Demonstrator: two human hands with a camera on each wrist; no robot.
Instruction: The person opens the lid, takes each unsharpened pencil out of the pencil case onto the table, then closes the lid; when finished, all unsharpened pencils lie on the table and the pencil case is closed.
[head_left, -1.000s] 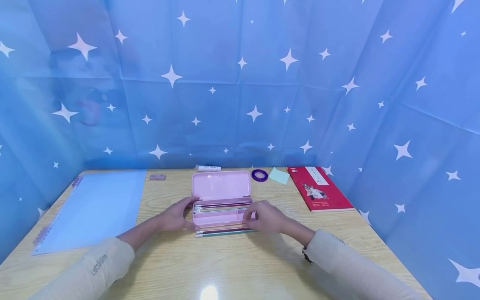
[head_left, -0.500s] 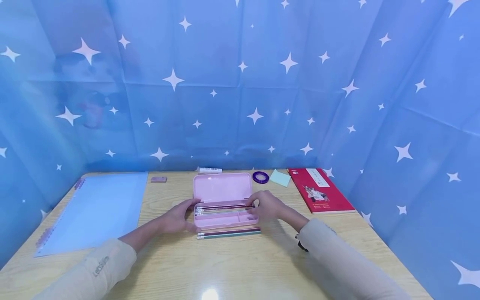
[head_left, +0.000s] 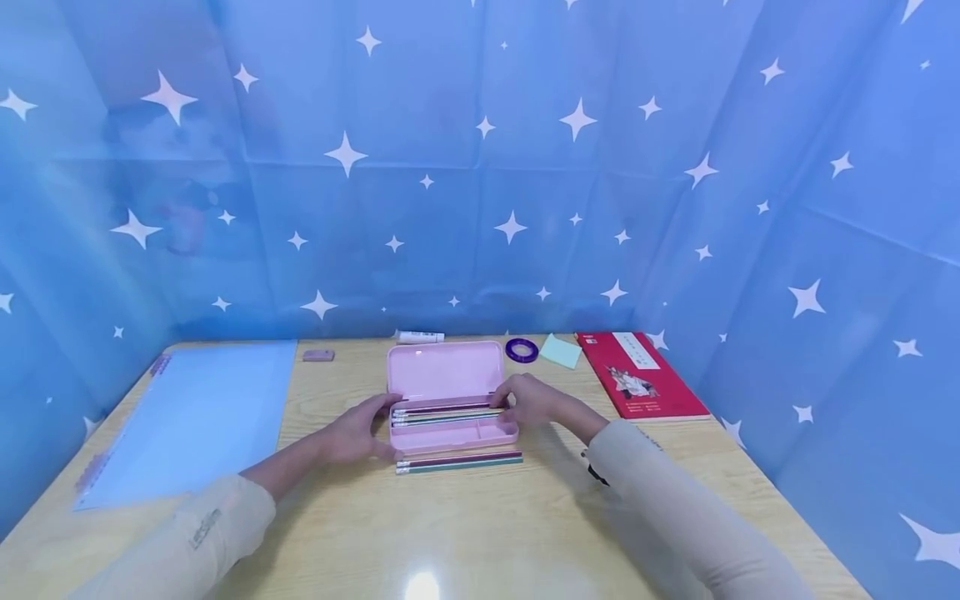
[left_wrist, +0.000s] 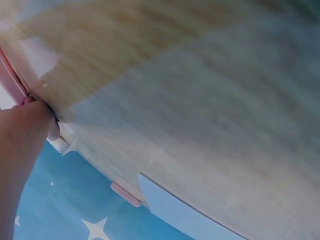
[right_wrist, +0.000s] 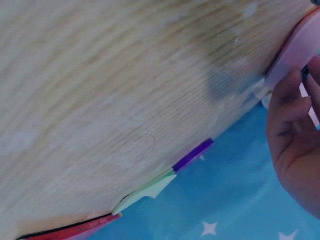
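Note:
A pink pencil case [head_left: 446, 437] lies on the table with its lid [head_left: 446, 372] raised at the back. Several pencils [head_left: 442, 415] with white eraser ends fill its rear compartment. My left hand [head_left: 356, 432] grips the case's left end, thumb at the front and fingers behind. Over the right end of the rear compartment, my right hand [head_left: 528, 400] pinches a pencil's end; its fingertips hide most of that end. Two more pencils, one crimson [head_left: 465, 459] and one teal [head_left: 465, 467], lie side by side just in front of the case.
Behind the case stand a white tube [head_left: 419, 337], a purple tape ring [head_left: 521, 350] and pale green sticky notes [head_left: 560, 352]. A red book [head_left: 641, 375] lies at the right. At the left are a mauve eraser [head_left: 318, 356] and a white-blue sheet [head_left: 198, 417].
My right hand has moved from the pencils in front back over the rear compartment, bringing a pencil into the case. Two pencils now lie in front. The left hand keeps its place.

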